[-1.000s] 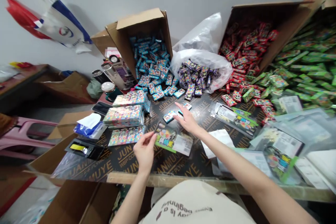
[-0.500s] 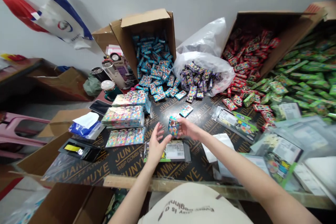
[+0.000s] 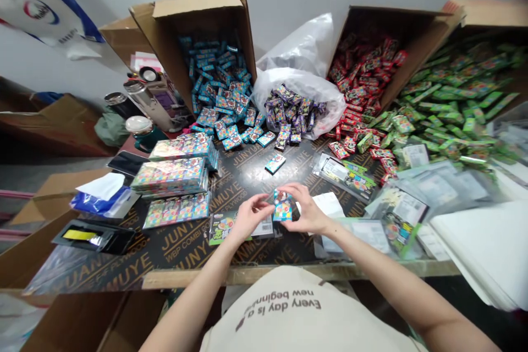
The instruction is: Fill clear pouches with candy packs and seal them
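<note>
So the right hand (image 3: 306, 209) has a small blue box (image 3: 282, 208) pinched, fingers up at its top end and thumb down at the bottom, kinda framing its right side. Box is held up by the right end of a flat printed pouch (image 3: 220, 226), colourful face showing. Left hand (image 3: 248, 219) is over the middle of that pouch, fingers bent inward, tips right at the box's left edge; honestly can't tell if they're gripping too or just touching. Another blue box (image 3: 275, 163) lies loose past the pouch, and way beyond it there's a heap of purple boxes (image 3: 289, 113) spilling from a clear plastic bag (image 3: 301, 80). Stacked wrapped packs (image 3: 171, 176) sit left of the pouch, white paper (image 3: 329, 204) to its right.
</note>
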A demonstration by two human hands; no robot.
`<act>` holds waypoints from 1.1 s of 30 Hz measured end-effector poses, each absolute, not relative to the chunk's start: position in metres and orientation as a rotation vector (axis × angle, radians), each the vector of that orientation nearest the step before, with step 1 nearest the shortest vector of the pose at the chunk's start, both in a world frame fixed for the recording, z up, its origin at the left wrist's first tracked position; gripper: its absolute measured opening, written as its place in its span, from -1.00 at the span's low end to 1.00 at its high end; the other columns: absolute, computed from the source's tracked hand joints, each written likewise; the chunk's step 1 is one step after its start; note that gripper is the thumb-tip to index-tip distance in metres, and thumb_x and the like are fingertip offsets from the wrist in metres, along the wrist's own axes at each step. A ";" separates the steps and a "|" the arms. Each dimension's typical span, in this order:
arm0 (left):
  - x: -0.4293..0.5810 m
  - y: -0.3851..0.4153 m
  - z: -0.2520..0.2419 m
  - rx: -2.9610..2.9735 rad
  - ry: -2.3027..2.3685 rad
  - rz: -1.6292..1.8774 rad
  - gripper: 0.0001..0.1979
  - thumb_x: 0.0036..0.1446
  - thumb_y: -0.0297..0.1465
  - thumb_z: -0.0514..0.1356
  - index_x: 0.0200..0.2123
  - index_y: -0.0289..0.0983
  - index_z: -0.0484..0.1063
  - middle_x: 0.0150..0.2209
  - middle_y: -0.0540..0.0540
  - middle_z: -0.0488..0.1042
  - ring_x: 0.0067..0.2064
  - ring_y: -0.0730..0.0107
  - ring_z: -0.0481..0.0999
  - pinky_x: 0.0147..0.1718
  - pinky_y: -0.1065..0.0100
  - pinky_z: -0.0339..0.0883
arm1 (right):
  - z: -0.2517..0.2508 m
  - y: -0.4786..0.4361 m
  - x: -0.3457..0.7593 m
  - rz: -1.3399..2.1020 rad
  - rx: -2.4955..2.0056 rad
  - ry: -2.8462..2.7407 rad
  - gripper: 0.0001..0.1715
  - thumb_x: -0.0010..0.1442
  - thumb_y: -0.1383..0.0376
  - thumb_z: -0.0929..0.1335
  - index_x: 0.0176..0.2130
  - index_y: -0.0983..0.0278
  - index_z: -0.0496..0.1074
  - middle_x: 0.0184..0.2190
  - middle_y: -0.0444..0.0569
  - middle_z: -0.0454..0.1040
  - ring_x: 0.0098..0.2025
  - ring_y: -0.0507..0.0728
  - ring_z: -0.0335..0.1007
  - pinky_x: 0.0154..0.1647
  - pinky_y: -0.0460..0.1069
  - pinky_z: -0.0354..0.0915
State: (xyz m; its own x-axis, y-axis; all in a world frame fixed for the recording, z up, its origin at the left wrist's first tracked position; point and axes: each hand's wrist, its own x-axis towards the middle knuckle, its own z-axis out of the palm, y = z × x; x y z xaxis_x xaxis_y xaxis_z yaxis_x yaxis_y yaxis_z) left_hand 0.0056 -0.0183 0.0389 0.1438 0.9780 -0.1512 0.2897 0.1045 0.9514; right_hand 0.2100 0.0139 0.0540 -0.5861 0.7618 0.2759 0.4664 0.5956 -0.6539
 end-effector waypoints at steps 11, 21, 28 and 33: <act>-0.009 -0.033 0.021 2.288 1.481 0.499 0.03 -0.23 -0.34 0.27 0.24 -0.24 -0.29 -0.03 -0.19 0.26 0.00 0.09 0.23 0.03 0.06 0.03 | 0.025 0.005 0.227 0.578 -1.078 -2.430 0.02 -0.19 -0.04 0.42 0.17 0.20 0.05 -0.04 0.06 0.31 0.01 0.26 0.16 0.11 0.21 -0.17; 0.003 -0.022 0.035 2.238 1.378 0.619 0.05 -0.20 -0.36 0.26 0.25 -0.24 -0.36 0.00 -0.18 0.25 0.00 0.12 0.23 0.04 0.08 0.06 | 0.019 0.016 0.231 0.793 -1.024 -2.354 0.18 -0.16 -0.09 0.40 0.24 0.17 -0.23 0.16 0.10 0.13 0.16 0.26 0.05 0.16 0.23 -0.23; 0.011 -0.013 0.032 2.122 1.425 0.728 0.02 -0.20 -0.34 0.27 0.24 -0.18 -0.31 0.02 -0.16 0.23 0.03 0.14 0.25 0.02 0.11 0.10 | 0.028 0.009 0.221 0.544 -1.133 -2.210 0.11 -0.09 -0.07 0.37 0.24 0.22 -0.19 0.11 0.12 0.20 0.19 0.27 -0.02 0.18 0.25 -0.28; 0.011 -0.005 0.029 2.088 1.483 0.741 0.00 -0.19 -0.35 0.26 0.24 -0.16 -0.30 0.01 -0.17 0.24 0.02 0.13 0.26 0.00 0.09 0.13 | 0.033 0.020 0.219 0.580 -1.077 -2.239 -0.28 0.15 0.10 0.25 0.21 0.17 -0.09 -0.01 0.01 0.34 0.07 0.16 0.17 0.19 0.21 -0.27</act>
State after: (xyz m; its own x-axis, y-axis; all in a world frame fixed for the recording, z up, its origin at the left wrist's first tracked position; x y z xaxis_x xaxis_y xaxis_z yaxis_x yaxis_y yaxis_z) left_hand 0.0109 -0.0048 0.0287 0.2695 0.9502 0.1563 0.6957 -0.3043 0.6506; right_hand 0.2187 0.0202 0.0329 -0.5045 0.8049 0.3125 0.5518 0.5789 -0.6003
